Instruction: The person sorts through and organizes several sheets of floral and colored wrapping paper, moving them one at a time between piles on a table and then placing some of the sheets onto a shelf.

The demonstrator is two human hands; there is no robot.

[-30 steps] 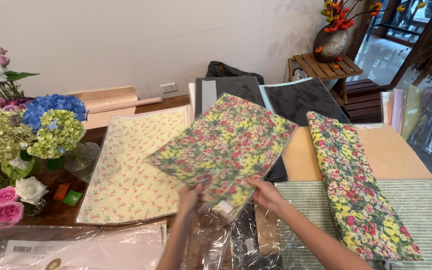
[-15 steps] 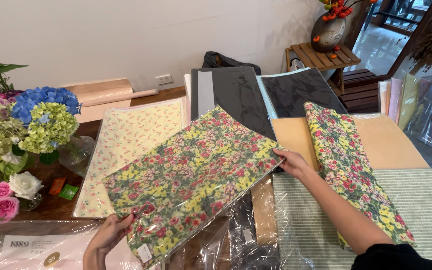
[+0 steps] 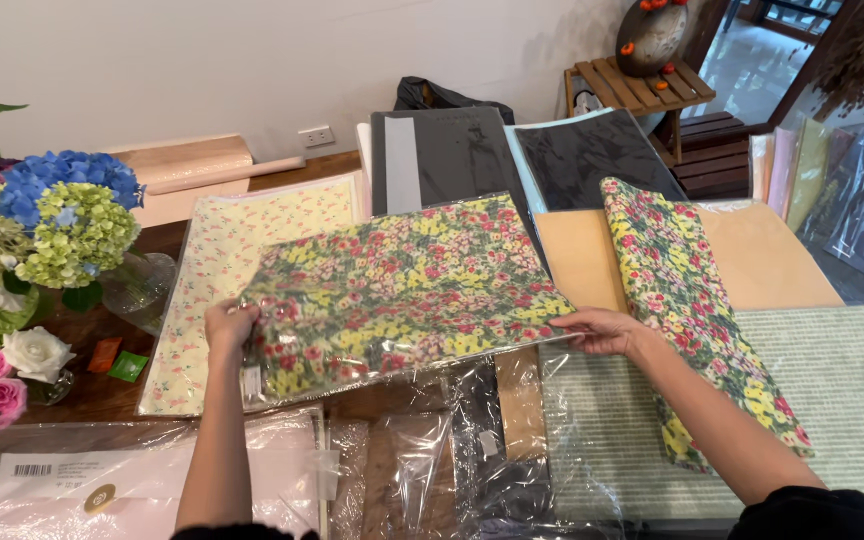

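I hold the floral sheet [image 3: 402, 285] between my 2 hands: left hand [image 3: 229, 328] clamped on its left end, right hand [image 3: 600, 330] gripping its right edge, long axis left-right over the table [image 3: 102, 395].

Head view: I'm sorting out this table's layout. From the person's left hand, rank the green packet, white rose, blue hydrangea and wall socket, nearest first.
From the left hand:
1. Green packet, on the table to its left.
2. White rose, farther left, by the table edge.
3. Blue hydrangea, up and left, in the bouquet.
4. Wall socket, on the back wall.
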